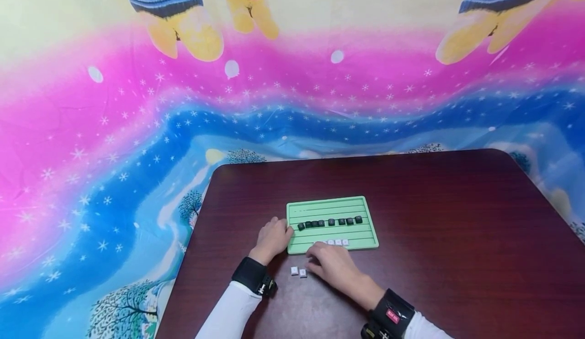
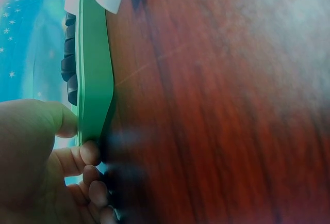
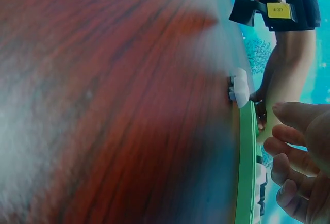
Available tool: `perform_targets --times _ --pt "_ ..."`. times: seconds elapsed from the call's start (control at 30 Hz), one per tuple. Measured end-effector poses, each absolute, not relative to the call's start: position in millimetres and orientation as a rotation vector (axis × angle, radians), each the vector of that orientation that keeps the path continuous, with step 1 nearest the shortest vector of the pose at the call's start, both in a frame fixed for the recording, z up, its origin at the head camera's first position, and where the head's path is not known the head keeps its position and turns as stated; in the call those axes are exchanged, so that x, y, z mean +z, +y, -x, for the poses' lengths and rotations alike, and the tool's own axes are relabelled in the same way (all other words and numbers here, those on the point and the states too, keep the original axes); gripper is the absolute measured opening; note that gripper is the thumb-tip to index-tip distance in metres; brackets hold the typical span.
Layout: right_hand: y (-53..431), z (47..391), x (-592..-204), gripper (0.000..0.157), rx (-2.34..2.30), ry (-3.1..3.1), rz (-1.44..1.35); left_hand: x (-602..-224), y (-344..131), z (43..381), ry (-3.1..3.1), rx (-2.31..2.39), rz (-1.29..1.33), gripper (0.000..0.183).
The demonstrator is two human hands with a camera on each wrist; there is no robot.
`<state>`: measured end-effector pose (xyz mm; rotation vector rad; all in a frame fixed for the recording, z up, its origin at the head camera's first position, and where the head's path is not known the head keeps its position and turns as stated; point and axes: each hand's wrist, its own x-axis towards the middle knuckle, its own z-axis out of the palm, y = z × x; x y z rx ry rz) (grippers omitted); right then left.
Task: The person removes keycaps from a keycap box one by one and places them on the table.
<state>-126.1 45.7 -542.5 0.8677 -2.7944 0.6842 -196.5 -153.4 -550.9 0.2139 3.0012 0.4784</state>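
A pale green ridged tray (image 1: 333, 209) lies on the table, with a row of several black keycaps (image 1: 331, 222) across its middle. Several white keycaps (image 1: 338, 242) stand along its front edge, partly hidden by the right hand. My left hand (image 1: 274, 237) holds the tray's left end, thumb at the rim and index finger against the side in the left wrist view. Over the front edge hovers my right hand (image 1: 333, 265), its fingers loosely bent with nothing between them in the right wrist view. Two loose white keycaps (image 1: 294, 271) lie on the table just left of its fingertips.
The dark reddish wooden table (image 1: 457, 237) extends far to the right of the tray, with rounded back corners. Behind it hangs a colourful printed cloth (image 1: 292, 90). Each wrist wears a black strap with a camera.
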Motion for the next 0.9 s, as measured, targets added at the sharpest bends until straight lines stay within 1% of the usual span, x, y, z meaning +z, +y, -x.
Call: perform_targets --times 0.53,0.9 --pt "60 133 -542 0.017 0.689 -2.801 -0.773 -553 -154 197 2.99 0.487 -0.221 0.037" --pt "69 137 -541 0.019 0.696 -2.837 -0.702 -550 -154 195 3.009 0.501 -0.241 0.034"
